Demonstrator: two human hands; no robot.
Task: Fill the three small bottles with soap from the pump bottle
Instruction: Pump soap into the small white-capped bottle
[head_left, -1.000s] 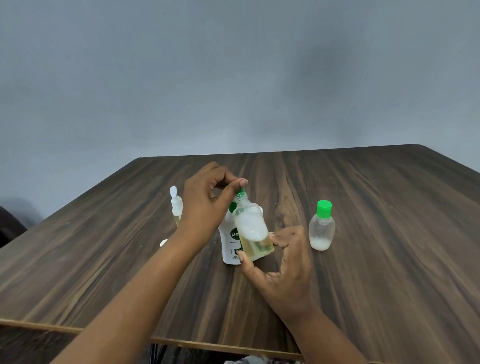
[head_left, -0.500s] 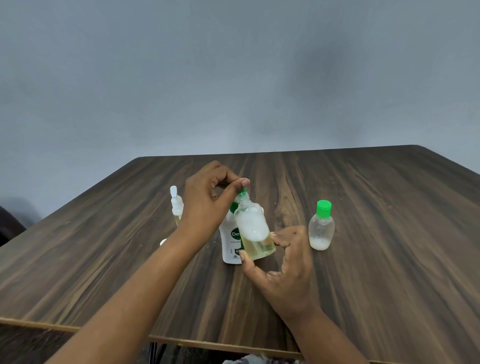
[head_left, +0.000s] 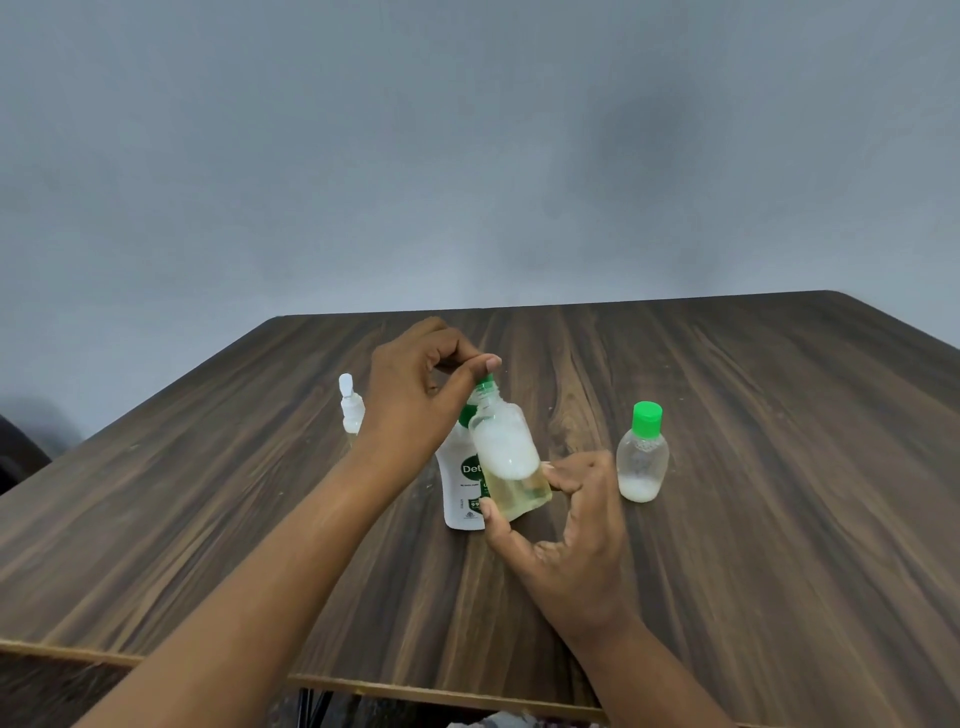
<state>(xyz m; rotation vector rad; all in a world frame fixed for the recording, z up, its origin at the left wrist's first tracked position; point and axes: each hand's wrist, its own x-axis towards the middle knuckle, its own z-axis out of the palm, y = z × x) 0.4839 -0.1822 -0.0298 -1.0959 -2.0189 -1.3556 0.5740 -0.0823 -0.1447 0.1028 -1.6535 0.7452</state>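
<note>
My right hand (head_left: 563, 525) grips a small clear bottle (head_left: 511, 457) near its base and holds it tilted above the table; it holds yellowish soap with white foam on top. My left hand (head_left: 421, 395) pinches the green cap (head_left: 485, 383) at that bottle's neck. Directly behind it stands the white pump bottle (head_left: 462, 488), mostly hidden. A second small bottle (head_left: 643, 457) with a green cap and a little white foam stands to the right. A third small bottle (head_left: 351, 408) with a white flip top stands at the left, partly behind my left hand.
The dark wooden table (head_left: 753, 467) has its front edge close to me and open surface on both sides. A grey wall rises behind it. A dark object (head_left: 15, 452) sits at the far left edge.
Almost nothing moved; my left thumb has shifted slightly on the green cap, and the held bottle stays in the same place.
</note>
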